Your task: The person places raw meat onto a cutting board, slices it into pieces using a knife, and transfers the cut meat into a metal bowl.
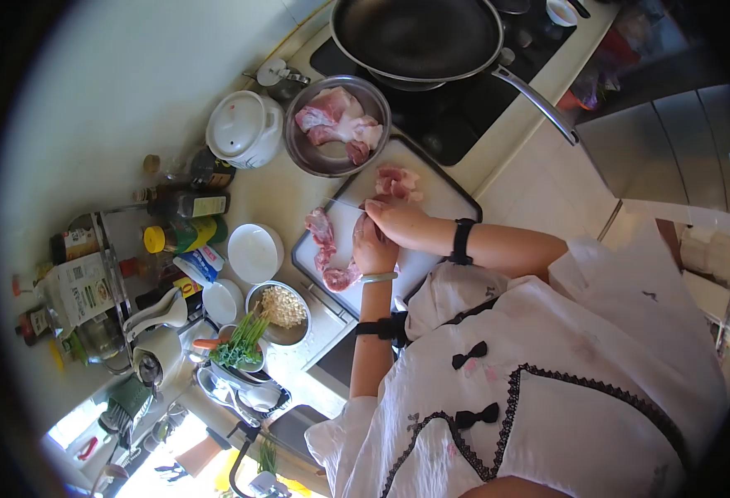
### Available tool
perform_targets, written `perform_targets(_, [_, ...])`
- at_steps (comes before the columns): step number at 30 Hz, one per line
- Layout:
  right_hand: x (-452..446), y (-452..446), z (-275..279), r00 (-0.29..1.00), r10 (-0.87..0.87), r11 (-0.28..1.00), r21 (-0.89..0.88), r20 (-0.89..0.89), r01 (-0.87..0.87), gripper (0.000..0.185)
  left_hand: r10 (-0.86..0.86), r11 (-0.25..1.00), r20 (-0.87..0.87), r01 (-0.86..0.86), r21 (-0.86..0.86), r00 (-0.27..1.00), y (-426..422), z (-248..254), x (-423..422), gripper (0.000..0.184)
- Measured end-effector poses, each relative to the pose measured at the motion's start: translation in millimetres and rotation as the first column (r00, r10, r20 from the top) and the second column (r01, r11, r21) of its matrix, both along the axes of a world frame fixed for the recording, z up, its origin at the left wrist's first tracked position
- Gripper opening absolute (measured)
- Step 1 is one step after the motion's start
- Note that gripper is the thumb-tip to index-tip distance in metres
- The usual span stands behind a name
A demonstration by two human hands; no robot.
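Observation:
My right hand [396, 222], with a black band on its wrist, is closed over the cutting board [431, 249]. From its fingers a thin straight edge sticks out, looking like a knife [341, 202] blade seen edge-on; its handle is hidden. Close against it, my left hand [373, 249] presses down with curled fingers on a piece of raw meat [364, 226], mostly covered. A long strip of raw meat [323, 241] curves along the board beside my left hand. Beyond my right hand lie several pale pink meat pieces [398, 183].
A metal bowl [293, 158] of meat chunks stands past the board. A frying pan [419, 37] sits on the black stove [464, 116]. Nearby are a white lidded pot [240, 129], a white bowl [255, 253], chopped pale bits [282, 307], green stalks [244, 344] and several sauce bottles [190, 234].

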State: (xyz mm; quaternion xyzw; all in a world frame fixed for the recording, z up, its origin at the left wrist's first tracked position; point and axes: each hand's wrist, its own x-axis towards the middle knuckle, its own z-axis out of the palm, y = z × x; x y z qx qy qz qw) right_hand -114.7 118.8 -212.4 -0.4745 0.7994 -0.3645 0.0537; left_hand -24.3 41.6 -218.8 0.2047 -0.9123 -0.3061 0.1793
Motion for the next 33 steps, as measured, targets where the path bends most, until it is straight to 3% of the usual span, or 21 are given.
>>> perform_targets(2, [-5.0, 3.2, 3.8, 0.999, 0.011, 1.000, 0.005, 0.042, -0.012, 0.031, -0.003, 0.999, -0.035, 0.005, 0.041, 0.999, -0.1, 0.2, -3.3, 0.037])
perform_targets(4, [-5.0, 19.4, 8.4, 0.996, 0.027, 1.000, 0.013, 0.085, -0.029, 0.029, 0.006, 0.999, 0.033, -0.004, -0.037, 0.999, 3.1, -0.7, -0.9, 0.044])
perform_targets(6, [1.0, 50.9, 14.6, 0.994, 0.078, 0.935, 0.340, 0.082, -0.101, 0.025, 0.026, 0.999, 0.056, -0.025, -0.020, 0.998, 3.8, 1.9, -1.3, 0.044])
perform_targets(7, [0.0, 57.4, 31.1, 0.992, 0.089, 0.935, 0.337, 0.084, -0.113, 0.025, 0.035, 0.999, 0.092, -0.035, 0.004, 0.995, 4.7, 3.0, 1.1, 0.044])
perform_targets(9, [-3.9, 65.6, 73.1, 0.954, 0.094, 0.699, 0.663, 0.284, -0.266, 0.028, 0.041, 0.999, 0.076, -0.041, -0.003, 0.996, 4.2, -3.7, 2.9, 0.045])
perform_targets(10, [-3.5, 59.2, 63.1, 0.953, 0.101, 0.697, 0.663, 0.286, -0.273, 0.028, 0.054, 0.999, 0.066, -0.054, 0.004, 0.996, 4.7, -3.9, 2.3, 0.043])
perform_targets(12, [-0.6, 35.8, 30.5, 0.976, 0.090, 0.962, 0.234, 0.198, -0.137, 0.027, 0.073, 0.997, 0.060, -0.075, 0.021, 0.995, 6.5, -5.2, 2.3, 0.042])
perform_targets(13, [-0.9, 19.1, 25.9, 0.975, 0.098, 0.960, 0.240, 0.197, -0.145, 0.027, 0.056, 0.996, 0.063, -0.060, 0.068, 0.996, 5.9, -5.0, 0.9, 0.041])
perform_targets(15, [-1.6, -14.5, 24.2, 0.903, -0.127, 0.961, 0.278, 0.411, 0.009, 0.031, 0.038, 0.994, 0.055, -0.043, 0.105, 0.998, 5.3, -1.9, 0.6, 0.039])
perform_targets(18, [-9.1, -8.6, 25.5, 0.878, -0.040, 0.959, 0.266, 0.476, -0.100, 0.032, 0.048, 0.985, 0.137, -0.069, 0.158, 0.989, 1.9, 4.2, -2.2, 0.036])
perform_targets(19, [-9.1, 0.2, 13.9, 0.885, -0.033, 0.956, 0.273, 0.464, -0.107, 0.032, 0.055, 0.991, 0.133, -0.071, 0.117, 0.990, 2.9, 5.5, -1.8, 0.036])
perform_targets(20, [-7.8, 11.4, 2.2, 0.937, -0.052, 0.991, 0.137, 0.344, 0.005, 0.031, 0.064, 0.994, 0.131, -0.075, 0.079, 0.989, 4.3, 6.1, -0.3, 0.036])
perform_targets(22, [-20.4, 33.0, 19.2, 0.976, -0.066, 0.997, -0.011, 0.210, 0.070, 0.031, 0.046, 0.993, 0.105, -0.057, 0.108, 0.993, 2.3, 9.5, 1.6, 0.035])
perform_targets(23, [-32.1, 47.0, 35.2, 0.978, 0.028, 0.959, 0.272, 0.208, -0.085, 0.028, 0.010, 0.992, 0.089, -0.021, 0.122, 0.996, -0.9, 11.6, 2.1, 0.034])
perform_targets(24, [-42.4, 56.5, 51.3, 0.967, 0.115, 0.817, 0.532, 0.229, -0.223, 0.026, 0.002, 0.991, 0.096, -0.015, 0.136, 0.995, -3.0, 8.5, 3.4, 0.034])
perform_targets(25, [-52.6, 66.3, 44.5, 0.966, 0.133, 0.807, 0.541, 0.222, -0.235, 0.026, 0.022, 0.989, 0.087, -0.034, 0.146, 0.996, -3.5, 6.6, 4.5, 0.034])
perform_targets(27, [-69.0, 79.7, 25.0, 0.978, 0.121, 0.981, 0.130, 0.172, -0.145, 0.028, -0.007, 0.984, 0.023, 0.003, 0.180, 1.000, -2.5, 3.4, 6.8, 0.032])
perform_targets(28, [-69.0, 74.3, 73.6, 0.794, -0.151, 0.934, 0.347, 0.589, -0.080, 0.029, 0.006, 0.982, 0.020, -0.010, 0.187, 1.000, -1.4, 7.2, 7.1, 0.032])
perform_targets(29, [-75.8, 79.1, 70.7, 0.668, -0.152, 0.959, 0.272, 0.729, -0.079, 0.029, 0.022, 0.981, 0.006, -0.023, 0.194, 1.000, -0.6, 11.1, 7.8, 0.033])
perform_targets(31, [-86.9, 85.9, 79.8, 0.405, -0.133, 0.976, 0.191, 0.904, -0.106, 0.030, 0.051, 0.976, -0.005, -0.049, 0.210, 0.999, -0.7, 17.9, 10.5, 0.034])
perform_targets(33, [-82.6, 88.1, 79.7, 0.335, -0.105, 0.984, 0.147, 0.936, -0.102, 0.030, 0.028, 0.962, 0.110, -0.057, 0.267, 0.994, -2.7, 19.8, 11.5, 0.033])
